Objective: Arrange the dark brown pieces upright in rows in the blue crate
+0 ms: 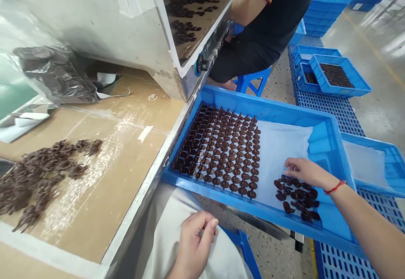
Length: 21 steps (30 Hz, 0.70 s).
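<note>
A blue tray (329, 131) lined with white paper rests on my lap. Many small dark brown parts (221, 148) stand in neat rows over its left half. A loose heap of the same parts (297, 197) lies at its near right corner. My right hand (305, 171) hovers over that heap with its fingers curled down onto the pieces; I cannot see whether it holds one. My left hand (194, 241) rests on my light trousers below the tray, its fingers curled in and thumb against the forefinger, with nothing visible in it.
A cardboard-covered bench (110, 156) at left carries a pile of loose brown parts (38, 178) and a clear bag of more parts (57, 74). A steel cabinet (177, 26) overhangs it. Another person in a black shirt (268, 13) sits ahead. More blue trays (335, 74) stand on the floor.
</note>
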{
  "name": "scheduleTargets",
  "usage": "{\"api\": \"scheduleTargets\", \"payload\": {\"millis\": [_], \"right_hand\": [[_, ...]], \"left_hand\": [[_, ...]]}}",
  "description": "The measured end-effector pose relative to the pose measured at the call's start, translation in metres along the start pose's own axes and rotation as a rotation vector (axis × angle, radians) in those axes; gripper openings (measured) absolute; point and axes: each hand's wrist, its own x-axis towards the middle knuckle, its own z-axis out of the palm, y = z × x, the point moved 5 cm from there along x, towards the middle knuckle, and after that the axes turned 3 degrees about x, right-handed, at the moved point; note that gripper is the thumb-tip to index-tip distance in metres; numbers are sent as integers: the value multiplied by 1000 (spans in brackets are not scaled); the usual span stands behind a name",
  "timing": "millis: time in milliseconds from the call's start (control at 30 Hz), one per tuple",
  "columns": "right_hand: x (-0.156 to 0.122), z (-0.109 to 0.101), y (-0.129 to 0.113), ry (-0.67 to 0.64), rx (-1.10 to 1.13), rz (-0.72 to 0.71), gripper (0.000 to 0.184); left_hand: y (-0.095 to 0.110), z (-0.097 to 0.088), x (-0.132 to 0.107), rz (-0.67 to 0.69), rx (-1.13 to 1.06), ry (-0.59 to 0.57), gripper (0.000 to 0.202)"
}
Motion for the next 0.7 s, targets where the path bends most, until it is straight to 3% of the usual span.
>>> {"api": "scheduleTargets", "payload": {"millis": [133,267,433,700], "right_hand": [[-13,21,-17,-18,-74,-47,6],[-4,20,-21,3,-97,-61,10],[35,8,-10,37,-34,6,21],[93,-16,16,154,-103,221,20]], "left_hand": [[4,-3,-2,44,79,21,38],[-1,-2,-6,10,64,-1,27],[-5,-3,-8,-4,32,-17,21],[-8,-3,-7,20,25,0,16]]}}
